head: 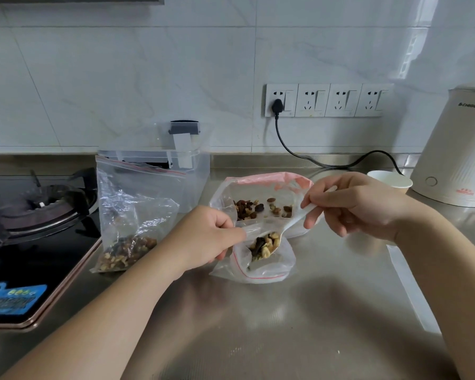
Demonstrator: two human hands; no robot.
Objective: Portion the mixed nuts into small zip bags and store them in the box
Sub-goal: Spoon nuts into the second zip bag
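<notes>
Nuts going by spoon into a small zip bag on the table.

The steel table [327, 311] fills the lower frame, with a gas stove [36, 212] at left and a white kettle [455, 149] at the right edge beside a paper cup [391, 182]. At upper centre stands the clear box [195, 171], lid raised, and in front of it a big zip bag [132, 215] holding nuts at its bottom. Right of that lies a pink-edged bag [263, 198] with a few nuts inside. At centre, the left hand [209, 237] pinches the rim of the small bag [261, 267], holding its mouth apart. The right hand [351, 204] pinches the handle of a white spoon [294, 218], its bowl of nuts [266, 244] tipped into that mouth.
</notes>
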